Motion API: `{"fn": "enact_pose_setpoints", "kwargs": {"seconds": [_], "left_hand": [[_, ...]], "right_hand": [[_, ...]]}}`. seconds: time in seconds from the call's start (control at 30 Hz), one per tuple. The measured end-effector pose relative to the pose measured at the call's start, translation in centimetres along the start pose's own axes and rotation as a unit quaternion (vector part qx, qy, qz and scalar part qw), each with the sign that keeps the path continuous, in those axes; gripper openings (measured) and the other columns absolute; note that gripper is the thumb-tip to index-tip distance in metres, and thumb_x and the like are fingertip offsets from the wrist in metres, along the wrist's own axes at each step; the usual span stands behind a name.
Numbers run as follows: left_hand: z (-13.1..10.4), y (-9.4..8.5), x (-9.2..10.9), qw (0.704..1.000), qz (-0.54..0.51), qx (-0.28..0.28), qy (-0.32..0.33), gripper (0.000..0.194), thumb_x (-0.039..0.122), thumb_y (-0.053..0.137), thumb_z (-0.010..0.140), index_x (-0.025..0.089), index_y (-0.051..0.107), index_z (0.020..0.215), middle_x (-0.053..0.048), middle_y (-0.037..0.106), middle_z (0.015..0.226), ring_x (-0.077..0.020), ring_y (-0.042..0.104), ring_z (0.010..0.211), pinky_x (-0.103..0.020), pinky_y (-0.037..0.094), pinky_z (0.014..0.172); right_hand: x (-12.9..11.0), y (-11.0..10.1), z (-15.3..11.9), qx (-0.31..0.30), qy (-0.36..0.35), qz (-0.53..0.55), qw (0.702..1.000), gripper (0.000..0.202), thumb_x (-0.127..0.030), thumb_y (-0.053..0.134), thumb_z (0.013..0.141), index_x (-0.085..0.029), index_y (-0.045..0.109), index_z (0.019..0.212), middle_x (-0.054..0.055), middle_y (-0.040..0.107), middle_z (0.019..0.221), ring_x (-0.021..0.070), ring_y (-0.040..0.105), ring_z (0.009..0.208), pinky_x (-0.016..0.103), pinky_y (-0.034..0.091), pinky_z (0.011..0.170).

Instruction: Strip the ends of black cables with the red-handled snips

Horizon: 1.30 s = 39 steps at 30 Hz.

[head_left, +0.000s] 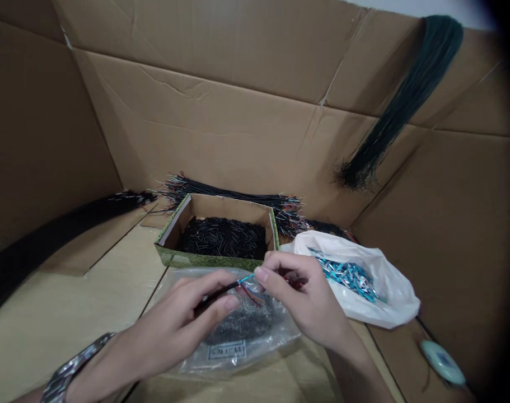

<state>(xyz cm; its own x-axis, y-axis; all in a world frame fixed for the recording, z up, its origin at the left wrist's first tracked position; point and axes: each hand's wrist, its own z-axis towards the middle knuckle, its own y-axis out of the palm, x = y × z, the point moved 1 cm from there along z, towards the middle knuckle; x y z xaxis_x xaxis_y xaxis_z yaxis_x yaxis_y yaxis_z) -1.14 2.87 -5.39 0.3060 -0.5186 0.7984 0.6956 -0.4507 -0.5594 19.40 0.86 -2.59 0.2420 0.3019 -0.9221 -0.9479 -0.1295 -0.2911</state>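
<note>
Black cable (218, 294) lies between the two hands, its near length held in the left hand (185, 316) between thumb and curled fingers. Its long axis slants from the left palm up and across towards the right fingertips, so the left hand is the nearer to the dark sheath, while the right hand (300, 296) is the nearer to the bared end. There the right thumb and forefinger are pinched narrow on a light-blue wire (247, 278), drawn apart from the other coloured wires (251, 296), which droop in the gap just below. Something reddish shows within the right hand's curled fingers; I cannot tell what it is. Under the hands lies a clear plastic bag (282, 333) on the desk (90, 310). Just beyond the hands stands a green-sided box (213, 261) of short black pieces (225, 238), with a cable bundle (221, 189) behind it. To the right hand's right, a white bag (395, 299) holds shiny blue scraps (351, 280).
</note>
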Motion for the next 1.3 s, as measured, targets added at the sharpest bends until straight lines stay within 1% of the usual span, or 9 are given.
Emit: {"fn": "enact_pose_setpoints", "kwargs": {"seconds": [0.1, 0.27, 0.47, 0.63, 0.77, 0.97, 1.07, 1.17, 1.3], "left_hand": [[-0.2, 0.2, -0.5, 0.998, -0.038, 0.030, -0.033, 0.020, 0.040, 0.046, 0.105, 0.026, 0.054, 0.117, 0.003, 0.065, 0.076, -0.0151, 0.063, 0.068, -0.022, 0.041, 0.053], [0.0, 0.1, -0.5, 0.994, -0.072, 0.074, -0.036, 0.020, 0.039, 0.049, 0.104, 0.023, 0.061, 0.102, 0.000, 0.072, 0.083, -0.0144, 0.066, 0.076, -0.020, 0.045, 0.058], [0.1, 0.0, -0.1, 0.988, -0.128, 0.072, -0.041, 0.024, 0.037, 0.050, 0.105, 0.021, 0.064, 0.091, 0.002, 0.071, 0.075, -0.0101, 0.058, 0.063, -0.018, 0.034, 0.046], [0.2, 0.0, -0.5, 0.992, -0.071, 0.104, -0.004, 0.019, 0.030, 0.054, 0.103, 0.021, 0.065, 0.090, 0.002, 0.070, 0.078, -0.0116, 0.065, 0.072, -0.019, 0.047, 0.060], [0.2, 0.0, -0.8, 0.990, 0.007, 0.129, 0.048, 0.013, 0.022, 0.058, 0.101, 0.022, 0.066, 0.090, 0.004, 0.069, 0.078, -0.0088, 0.063, 0.069, -0.017, 0.047, 0.062], [-0.4, 0.1, -1.1, 0.972, 0.122, 0.167, 0.114, 0.022, 0.014, 0.067, 0.096, 0.026, 0.065, 0.113, 0.005, 0.074, 0.094, -0.0079, 0.064, 0.076, -0.017, 0.046, 0.067], [-0.3, 0.0, -0.8, 0.986, 0.068, 0.138, 0.071, 0.008, 0.020, 0.062, 0.099, 0.025, 0.067, 0.103, 0.003, 0.074, 0.091, -0.0097, 0.065, 0.077, -0.018, 0.046, 0.067], [0.1, -0.2, -0.4, 0.993, -0.095, 0.065, -0.023, 0.020, 0.032, 0.053, 0.104, 0.022, 0.065, 0.092, 0.000, 0.075, 0.083, -0.0098, 0.058, 0.064, -0.019, 0.040, 0.053], [0.6, -0.2, -0.2, 0.934, -0.340, -0.050, -0.098, 0.029, 0.042, 0.046, 0.106, 0.019, 0.059, 0.094, -0.001, 0.073, 0.070, -0.0066, 0.028, 0.043, -0.018, 0.019, 0.038]], "right_hand": [[0.3, 0.0, 0.4, 0.008, -0.002, -0.009, 1.000, 0.031, -0.034, 0.062, 0.093, -0.018, 0.059, 0.067, -0.004, 0.050, 0.062, 0.0095, 0.043, 0.057, 0.023, 0.032, 0.051], [0.7, 0.0, 0.6, 0.029, -0.025, -0.035, 0.999, 0.021, -0.027, 0.060, 0.093, -0.018, 0.062, 0.073, -0.005, 0.050, 0.062, 0.0090, 0.043, 0.057, 0.022, 0.032, 0.050], [0.9, 0.2, 0.5, 0.054, -0.103, -0.057, 0.992, 0.012, -0.015, 0.062, 0.088, -0.019, 0.064, 0.078, -0.005, 0.054, 0.068, 0.0089, 0.047, 0.060, 0.023, 0.034, 0.053], [0.9, 0.4, 0.5, 0.045, -0.085, -0.054, 0.994, 0.015, -0.027, 0.064, 0.093, -0.020, 0.065, 0.080, -0.004, 0.055, 0.070, 0.0098, 0.048, 0.062, 0.024, 0.035, 0.053], [0.7, 0.5, 0.5, 0.039, -0.056, -0.034, 0.997, 0.020, -0.033, 0.065, 0.093, -0.019, 0.064, 0.079, -0.005, 0.052, 0.067, 0.0096, 0.045, 0.060, 0.024, 0.034, 0.051], [0.6, 0.3, 0.5, 0.036, -0.028, -0.029, 0.999, 0.024, -0.031, 0.062, 0.095, -0.019, 0.064, 0.074, -0.006, 0.048, 0.061, 0.0087, 0.041, 0.056, 0.023, 0.030, 0.048], [0.8, 0.3, 0.5, 0.039, -0.067, -0.042, 0.996, 0.016, -0.022, 0.062, 0.093, -0.019, 0.063, 0.077, -0.006, 0.051, 0.064, 0.0085, 0.044, 0.057, 0.022, 0.032, 0.049], [1.1, 0.2, 0.5, 0.046, -0.142, -0.070, 0.986, 0.012, -0.011, 0.063, 0.088, -0.019, 0.062, 0.080, -0.005, 0.053, 0.069, 0.0085, 0.047, 0.061, 0.023, 0.036, 0.054], [1.3, 0.2, 0.6, 0.055, -0.237, -0.112, 0.963, 0.010, -0.013, 0.066, 0.089, -0.019, 0.062, 0.083, -0.004, 0.050, 0.070, 0.0092, 0.045, 0.061, 0.025, 0.035, 0.055]]}}
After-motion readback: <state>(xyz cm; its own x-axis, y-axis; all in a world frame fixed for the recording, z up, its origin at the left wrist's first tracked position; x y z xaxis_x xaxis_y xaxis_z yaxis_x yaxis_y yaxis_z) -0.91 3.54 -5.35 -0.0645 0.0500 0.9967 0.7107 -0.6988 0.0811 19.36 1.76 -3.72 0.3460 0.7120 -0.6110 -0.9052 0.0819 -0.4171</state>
